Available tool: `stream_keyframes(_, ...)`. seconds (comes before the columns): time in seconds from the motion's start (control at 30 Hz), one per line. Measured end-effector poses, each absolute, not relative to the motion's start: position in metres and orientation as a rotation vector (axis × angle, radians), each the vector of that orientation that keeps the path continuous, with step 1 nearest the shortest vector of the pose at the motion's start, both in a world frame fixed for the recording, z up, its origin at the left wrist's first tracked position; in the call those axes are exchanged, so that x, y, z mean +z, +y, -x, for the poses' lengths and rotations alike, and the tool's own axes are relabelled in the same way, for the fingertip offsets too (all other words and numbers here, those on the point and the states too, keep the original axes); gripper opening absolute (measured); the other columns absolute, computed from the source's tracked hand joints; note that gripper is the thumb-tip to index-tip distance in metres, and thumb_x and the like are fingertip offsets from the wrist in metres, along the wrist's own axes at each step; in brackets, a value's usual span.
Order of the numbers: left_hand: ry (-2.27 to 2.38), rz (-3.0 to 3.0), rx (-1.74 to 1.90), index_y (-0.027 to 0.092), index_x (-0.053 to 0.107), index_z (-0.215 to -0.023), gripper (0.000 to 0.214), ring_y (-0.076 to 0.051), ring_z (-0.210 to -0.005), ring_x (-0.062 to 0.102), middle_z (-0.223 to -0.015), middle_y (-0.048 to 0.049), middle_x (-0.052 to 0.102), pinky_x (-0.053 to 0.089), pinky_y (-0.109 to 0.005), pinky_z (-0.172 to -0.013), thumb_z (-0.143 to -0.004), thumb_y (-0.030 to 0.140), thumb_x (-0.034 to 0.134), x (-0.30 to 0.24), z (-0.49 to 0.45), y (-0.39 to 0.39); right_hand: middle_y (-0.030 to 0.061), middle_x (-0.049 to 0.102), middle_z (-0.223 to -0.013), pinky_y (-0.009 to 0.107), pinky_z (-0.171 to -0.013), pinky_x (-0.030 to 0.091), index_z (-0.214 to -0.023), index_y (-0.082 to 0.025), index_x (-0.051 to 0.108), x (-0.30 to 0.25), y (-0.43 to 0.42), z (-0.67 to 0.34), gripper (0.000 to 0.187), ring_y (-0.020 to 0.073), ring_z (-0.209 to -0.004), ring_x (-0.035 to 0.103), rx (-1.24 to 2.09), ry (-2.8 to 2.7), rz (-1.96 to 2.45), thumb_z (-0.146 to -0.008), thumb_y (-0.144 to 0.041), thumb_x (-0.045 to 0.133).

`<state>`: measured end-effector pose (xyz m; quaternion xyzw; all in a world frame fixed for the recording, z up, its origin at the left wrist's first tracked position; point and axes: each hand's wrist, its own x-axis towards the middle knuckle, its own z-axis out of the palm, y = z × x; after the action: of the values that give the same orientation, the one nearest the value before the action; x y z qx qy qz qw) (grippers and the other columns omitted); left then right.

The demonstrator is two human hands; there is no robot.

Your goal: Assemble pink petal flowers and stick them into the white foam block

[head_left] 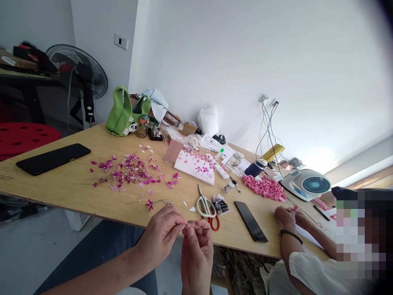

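Observation:
My left hand [164,231] is closed in a pinch, its fingertips meeting those of my right hand [196,248] in front of the table edge. My right hand is closed too, thumb against curled fingers. Whatever lies between the fingertips is too small to make out. Just beyond my left hand lies a dark magenta flower [149,205] on a thin stem. White petals [192,209] rest near scissors with pale handles [206,207], which overlap a red-handled tool [215,223]. Loose magenta flowers [130,170] spread over the table to the left.
A white block with pink flowers [196,169] stands mid-table, near a small bottle [228,187]. Phones [251,221] lie right and left. A green bag [118,121] stands behind. At right, another person's hands [287,216] work beside a pink pile [264,188] and small fan [307,184].

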<state>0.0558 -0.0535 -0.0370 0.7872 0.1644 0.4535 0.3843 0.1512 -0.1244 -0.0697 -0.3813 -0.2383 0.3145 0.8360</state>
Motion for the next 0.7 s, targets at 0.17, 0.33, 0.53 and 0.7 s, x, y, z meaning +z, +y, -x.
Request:
stream_keyframes(0.17, 0.467, -1.972, 1.157, 0.018, 0.057, -0.076, 0.017, -0.016, -0.073, 0.054, -0.074, -0.0022, 0.057, 0.042, -0.027, -0.068, -0.089, 0.017, 0.046, -0.039, -0.056, -0.059, -0.0015, 0.060, -0.078, 0.020, -0.074, 0.047, -0.088, -0.021, 0.059, -0.071, -0.127, -0.146, 0.018, 0.0086, -0.075, 0.056, 0.637, -0.513, 0.822, -0.075, -0.022, 0.072)
stream_keyframes(0.33, 0.553, -1.970, 1.174, 0.019, 0.051, -0.075, 0.017, -0.017, -0.072, 0.053, -0.074, -0.0025, 0.055, 0.042, -0.029, -0.067, -0.089, 0.018, 0.041, -0.041, -0.057, -0.065, -0.0005, 0.061, -0.081, 0.021, -0.074, 0.048, -0.087, -0.021, 0.060, -0.073, -0.129, -0.140, 0.018, 0.0100, -0.079, 0.057, 0.546, -0.492, 0.880, -0.074, -0.023, 0.073)
stream_keyframes(0.53, 0.591, -1.943, 1.092, 0.020, 0.050, -0.074, 0.015, -0.017, -0.071, 0.054, -0.073, -0.0029, 0.055, 0.043, -0.028, -0.065, -0.087, 0.019, 0.042, -0.043, -0.056, -0.067, -0.0013, 0.060, -0.079, 0.025, -0.075, 0.048, -0.088, -0.023, 0.060, -0.067, -0.131, -0.137, 0.018, 0.0107, -0.076, 0.057, 0.676, -0.494, 0.784, -0.074, -0.024, 0.072)
stream_keyframes(0.7, 0.577, -1.897, 0.999, 0.019, 0.052, -0.073, 0.015, -0.016, -0.071, 0.055, -0.073, -0.0024, 0.057, 0.043, -0.026, -0.065, -0.086, 0.019, 0.043, -0.040, -0.053, -0.068, -0.0013, 0.059, -0.078, 0.026, -0.077, 0.047, -0.088, -0.025, 0.061, -0.063, -0.135, -0.140, 0.017, 0.0109, -0.076, 0.056, 0.724, -0.505, 0.747, -0.074, -0.024, 0.072)
